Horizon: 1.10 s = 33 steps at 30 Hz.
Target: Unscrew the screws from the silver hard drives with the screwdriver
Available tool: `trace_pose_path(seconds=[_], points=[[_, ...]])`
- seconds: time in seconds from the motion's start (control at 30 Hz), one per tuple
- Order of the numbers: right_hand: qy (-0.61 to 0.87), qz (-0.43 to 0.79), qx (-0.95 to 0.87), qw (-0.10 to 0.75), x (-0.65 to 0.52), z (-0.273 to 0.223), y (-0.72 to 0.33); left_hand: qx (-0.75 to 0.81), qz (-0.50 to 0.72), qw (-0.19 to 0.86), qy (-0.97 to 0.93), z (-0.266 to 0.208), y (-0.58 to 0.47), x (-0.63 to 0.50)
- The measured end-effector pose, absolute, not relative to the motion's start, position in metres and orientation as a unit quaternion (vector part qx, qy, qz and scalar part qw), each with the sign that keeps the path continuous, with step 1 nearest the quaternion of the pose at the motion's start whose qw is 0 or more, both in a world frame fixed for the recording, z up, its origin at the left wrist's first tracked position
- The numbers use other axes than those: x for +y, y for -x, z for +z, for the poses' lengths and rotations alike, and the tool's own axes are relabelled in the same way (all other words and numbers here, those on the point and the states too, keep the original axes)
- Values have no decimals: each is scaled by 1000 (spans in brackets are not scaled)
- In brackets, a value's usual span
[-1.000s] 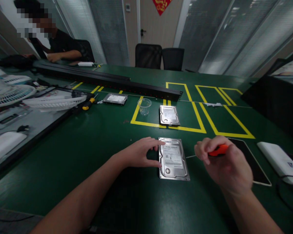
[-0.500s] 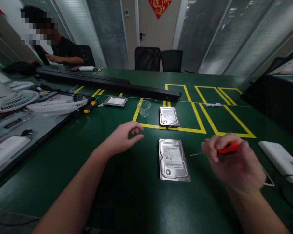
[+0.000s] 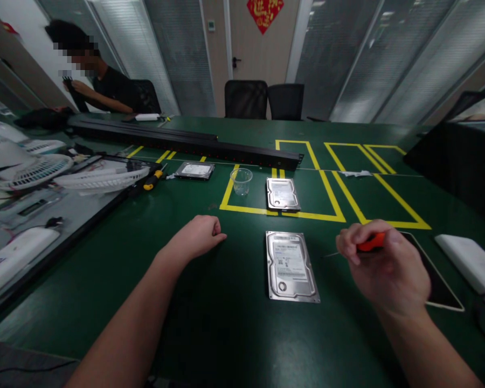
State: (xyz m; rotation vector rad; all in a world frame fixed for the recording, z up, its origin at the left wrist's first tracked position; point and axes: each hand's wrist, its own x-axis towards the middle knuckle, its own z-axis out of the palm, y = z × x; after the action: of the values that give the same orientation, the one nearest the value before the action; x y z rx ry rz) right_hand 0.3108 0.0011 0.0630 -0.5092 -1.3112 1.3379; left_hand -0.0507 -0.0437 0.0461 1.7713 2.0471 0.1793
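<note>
A silver hard drive [image 3: 291, 267] lies label side up on the green table, between my two hands. My right hand [image 3: 388, 269], to the right of the drive, is wrapped round the orange handle of a screwdriver [image 3: 371, 243]. The thin shaft points left toward the drive, and a gap separates its tip from the drive's edge. To the left of the drive, my left hand [image 3: 194, 237] hovers above the table with its fingers curled in and nothing visible in them. A second hard drive [image 3: 282, 193] sits farther back, beside a clear plastic cup [image 3: 241, 183].
A third hard drive [image 3: 194, 170] and a yellow-black screwdriver [image 3: 152, 179] lie back left. Long black bars [image 3: 186, 143] cross the table behind. Fan parts [image 3: 101, 178] cover the left side. A dark tablet [image 3: 438, 275] and white power bank [image 3: 469, 261] lie right. Another person [image 3: 113, 89] sits far left.
My left hand has drawn back slightly to the left and its fingers have curled in. The right hand still grips the screwdriver, nearly in place. The view has shifted a little.
</note>
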Motion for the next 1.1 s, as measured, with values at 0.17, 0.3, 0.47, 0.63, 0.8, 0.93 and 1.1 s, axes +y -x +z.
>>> trace_pose_path(seconds=[0.17,0.3,0.47,0.63,0.8,0.93,1.1], points=[[220,561,-566,562,2,62,-311,751,65,216,-621,46,44,-43],[230,557,-568,560,3,62,-312,755,56,208,-619,48,42,-42],[226,564,-568,555,3,63,-311,722,75,170,-667,51,40,-44],[219,565,-570,554,1,65,-311,644,155,212,-718,60,26,-49],[205,559,-576,560,3,64,-310,518,214,306,-770,68,-13,-75],[202,549,-579,568,2,64,-308,442,233,340,-797,53,-32,-101],[207,542,-585,567,1,63,-304,441,241,360,-786,34,-31,-109]])
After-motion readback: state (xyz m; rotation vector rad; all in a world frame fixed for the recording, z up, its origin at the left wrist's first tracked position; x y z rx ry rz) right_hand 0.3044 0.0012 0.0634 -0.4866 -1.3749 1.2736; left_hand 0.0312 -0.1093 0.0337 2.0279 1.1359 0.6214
